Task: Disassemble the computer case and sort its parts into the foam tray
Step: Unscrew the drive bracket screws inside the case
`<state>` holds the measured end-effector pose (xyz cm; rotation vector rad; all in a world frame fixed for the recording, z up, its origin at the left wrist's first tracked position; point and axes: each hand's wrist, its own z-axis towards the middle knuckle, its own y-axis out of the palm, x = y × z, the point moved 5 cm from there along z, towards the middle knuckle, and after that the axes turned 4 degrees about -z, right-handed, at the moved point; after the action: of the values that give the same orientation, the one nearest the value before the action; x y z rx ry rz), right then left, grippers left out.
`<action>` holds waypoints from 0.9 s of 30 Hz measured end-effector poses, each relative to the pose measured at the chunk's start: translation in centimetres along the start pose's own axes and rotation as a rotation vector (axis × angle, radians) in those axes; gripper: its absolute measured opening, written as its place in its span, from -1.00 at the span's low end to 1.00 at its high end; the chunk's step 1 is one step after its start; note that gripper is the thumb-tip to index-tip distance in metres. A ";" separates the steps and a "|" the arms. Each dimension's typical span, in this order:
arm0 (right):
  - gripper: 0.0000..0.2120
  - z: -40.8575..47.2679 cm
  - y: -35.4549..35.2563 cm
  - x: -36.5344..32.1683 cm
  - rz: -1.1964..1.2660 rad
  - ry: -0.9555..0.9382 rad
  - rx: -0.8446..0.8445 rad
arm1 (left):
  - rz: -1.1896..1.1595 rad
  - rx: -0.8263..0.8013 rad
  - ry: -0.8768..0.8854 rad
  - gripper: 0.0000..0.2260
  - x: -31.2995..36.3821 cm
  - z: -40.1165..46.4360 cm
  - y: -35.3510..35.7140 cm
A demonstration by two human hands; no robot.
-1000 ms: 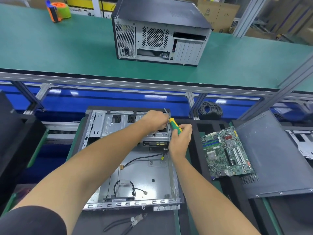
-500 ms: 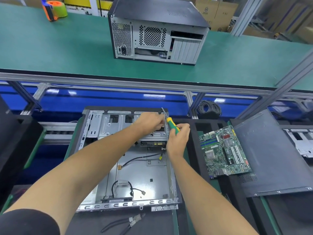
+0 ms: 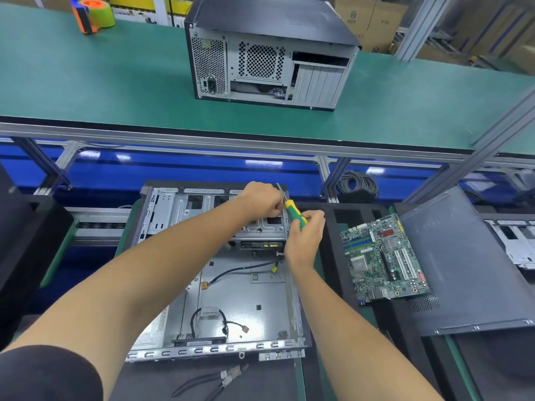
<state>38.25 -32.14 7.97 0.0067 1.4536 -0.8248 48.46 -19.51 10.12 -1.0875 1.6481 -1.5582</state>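
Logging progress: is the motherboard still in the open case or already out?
Out. The motherboard lies to the right of the open case, whose bare floor holds only loose cables.

Open case (image 3: 231,290) on workbench (image 3: 301,380)

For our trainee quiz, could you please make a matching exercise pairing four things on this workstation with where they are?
1. screwdriver
2. motherboard
3. tape dispenser
4. pliers

A. far left of the green conveyor
B. in front of the open case's near edge
C. in the right hand, by the drive cage
D. on the black foam, right of the open case

Pairs: 1-C, 2-D, 3-A, 4-B
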 end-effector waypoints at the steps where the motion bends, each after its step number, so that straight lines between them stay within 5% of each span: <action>1: -0.86 0.0 0.0 0.0 0.002 0.002 -0.002 | -0.015 -0.016 -0.014 -0.87 -0.1 0.2 -0.1; 14: -0.85 0.1 0.0 0.0 -0.009 0.010 -0.009 | -0.123 -0.210 -0.164 -0.87 0.0 1.7 -1.7; 27: -0.85 -0.1 -0.2 -0.4 -0.019 -0.004 0.002 | -0.105 -0.242 -0.097 -0.82 0.2 1.5 -2.1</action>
<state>38.06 -32.05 8.38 -0.0078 1.4510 -0.8414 49.95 -20.36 12.06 -1.3733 1.7706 -1.3708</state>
